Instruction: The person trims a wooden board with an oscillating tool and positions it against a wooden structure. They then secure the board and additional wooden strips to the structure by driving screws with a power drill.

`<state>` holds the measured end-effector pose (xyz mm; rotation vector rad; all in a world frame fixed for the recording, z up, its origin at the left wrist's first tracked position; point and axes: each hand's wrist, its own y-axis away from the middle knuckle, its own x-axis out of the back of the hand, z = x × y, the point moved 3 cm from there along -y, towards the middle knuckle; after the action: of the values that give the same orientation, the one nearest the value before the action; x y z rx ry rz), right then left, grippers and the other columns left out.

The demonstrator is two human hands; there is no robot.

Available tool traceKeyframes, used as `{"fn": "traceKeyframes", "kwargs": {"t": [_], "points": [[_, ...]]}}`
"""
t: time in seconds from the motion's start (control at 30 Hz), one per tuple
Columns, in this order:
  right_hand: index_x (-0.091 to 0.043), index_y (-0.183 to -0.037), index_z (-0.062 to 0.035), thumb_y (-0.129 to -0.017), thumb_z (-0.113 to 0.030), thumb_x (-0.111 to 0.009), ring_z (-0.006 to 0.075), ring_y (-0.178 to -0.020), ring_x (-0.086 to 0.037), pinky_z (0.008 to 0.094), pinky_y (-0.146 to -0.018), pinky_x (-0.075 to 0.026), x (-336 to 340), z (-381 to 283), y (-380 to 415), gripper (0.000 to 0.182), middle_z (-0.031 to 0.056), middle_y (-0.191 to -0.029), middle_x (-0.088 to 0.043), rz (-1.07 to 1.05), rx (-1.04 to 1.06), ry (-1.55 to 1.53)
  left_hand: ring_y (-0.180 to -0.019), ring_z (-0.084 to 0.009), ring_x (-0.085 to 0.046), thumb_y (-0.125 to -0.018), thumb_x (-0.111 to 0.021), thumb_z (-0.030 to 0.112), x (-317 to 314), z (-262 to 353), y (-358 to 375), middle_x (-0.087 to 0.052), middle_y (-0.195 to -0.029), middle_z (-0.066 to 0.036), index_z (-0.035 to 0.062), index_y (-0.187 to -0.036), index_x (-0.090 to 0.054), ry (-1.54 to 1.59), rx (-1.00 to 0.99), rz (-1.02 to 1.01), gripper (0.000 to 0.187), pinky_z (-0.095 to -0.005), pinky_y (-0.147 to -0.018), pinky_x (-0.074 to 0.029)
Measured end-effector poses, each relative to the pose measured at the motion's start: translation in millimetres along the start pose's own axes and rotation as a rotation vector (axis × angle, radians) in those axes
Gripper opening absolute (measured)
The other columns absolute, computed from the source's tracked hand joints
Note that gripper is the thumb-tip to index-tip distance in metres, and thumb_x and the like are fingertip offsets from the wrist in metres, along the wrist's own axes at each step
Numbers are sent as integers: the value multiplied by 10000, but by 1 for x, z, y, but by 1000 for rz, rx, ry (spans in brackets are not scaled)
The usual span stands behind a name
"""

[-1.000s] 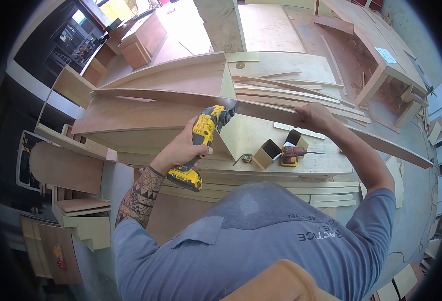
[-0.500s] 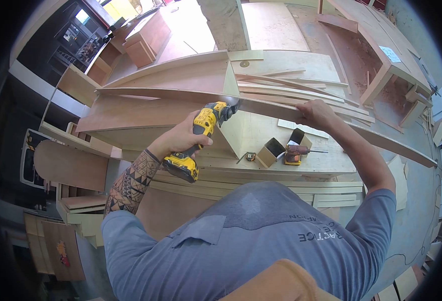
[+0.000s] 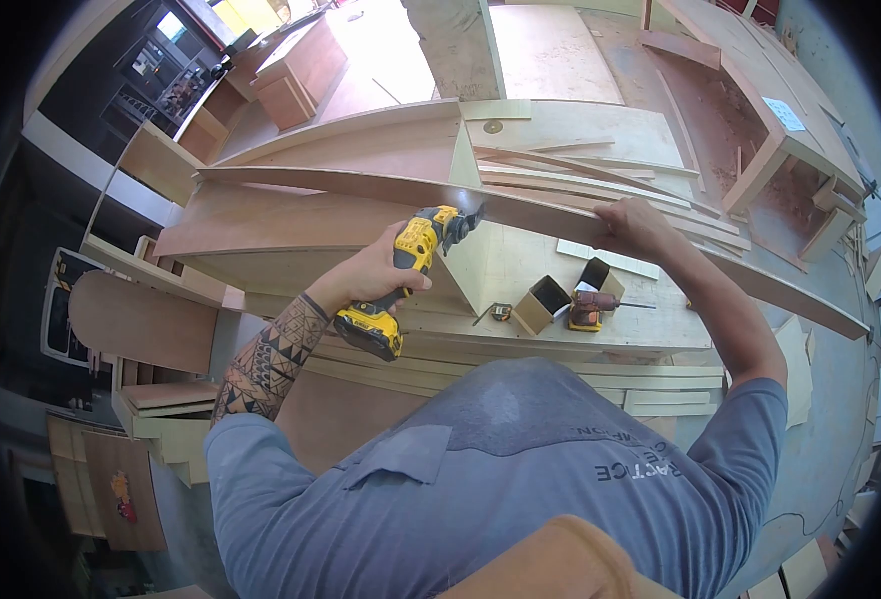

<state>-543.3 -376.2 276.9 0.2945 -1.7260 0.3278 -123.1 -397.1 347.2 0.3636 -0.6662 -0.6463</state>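
Note:
My left hand [image 3: 372, 272] is wrapped around the grip of a yellow-and-black cordless oscillating multi-tool [image 3: 422, 240]. Its dark head points up and right, with the tip right at the near face of a long wooden board [image 3: 540, 213]; a bright spot of light shows on the wood there. The board stands on edge and crosses the bench from left to lower right. Farther along it, my right hand [image 3: 635, 228] grips the upper edge. Below the board lie a tape measure [image 3: 501, 311], a small open-topped box [image 3: 540, 304] and a red-brown drill driver [image 3: 590, 307].
A plywood cabinet frame [image 3: 310, 225] stands under the board's left part. Several thin wood strips [image 3: 600, 185] lie beyond the board on the bench. A wooden post [image 3: 455, 50] rises at the back. More plywood furniture [image 3: 760, 120] stands at the right.
The multi-tool and my left hand have shifted slightly right and down, and a bright light spot now shows on the board. My right hand keeps its hold.

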Motion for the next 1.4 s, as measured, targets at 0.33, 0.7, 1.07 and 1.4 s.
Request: {"fn": "traceKeyframes", "kwargs": {"t": [0.33, 0.7, 1.07, 1.4], "points": [[-724, -987, -51, -831, -244, -895, 395, -850, -756, 501, -772, -593, 9, -2, -7, 302, 194, -842, -758, -18, -25, -29, -697, -161, -688, -841, -858, 160, 0, -15, -9, -662, -1086, -107, 109, -1704, -180, 16, 7, 12, 1098, -336, -589, -605], [-715, -956, -60, -823, -301, -895, 426, -858, -737, 522, -753, -577, -30, 26, -5, 329, 193, -840, -748, 57, 12, -51, -682, -149, -682, -837, -857, 161, 0, -5, 1, -671, -1001, -102, 97, -1700, -169, 76, -93, 36, 1105, -333, -588, -601], [-708, -931, -54, -835, -306, -880, 404, -834, -738, 517, -744, -570, -30, 13, 1, 320, 181, -815, -739, 82, -22, -106, -640, -156, -666, -834, -860, 160, -3, -14, -9, -662, -980, -98, 92, -1696, -151, 21, -32, 26, 1118, -337, -557, -593], [-734, -955, -57, -817, -293, -899, 419, -822, -741, 513, -740, -574, -22, -6, 9, 318, 194, -817, -747, 34, -33, -178, -662, -160, -678, -828, -868, 164, -10, -23, -16, -673, -989, -102, 73, -1703, -137, 41, -14, 10, 1144, -325, -567, -591]]}}
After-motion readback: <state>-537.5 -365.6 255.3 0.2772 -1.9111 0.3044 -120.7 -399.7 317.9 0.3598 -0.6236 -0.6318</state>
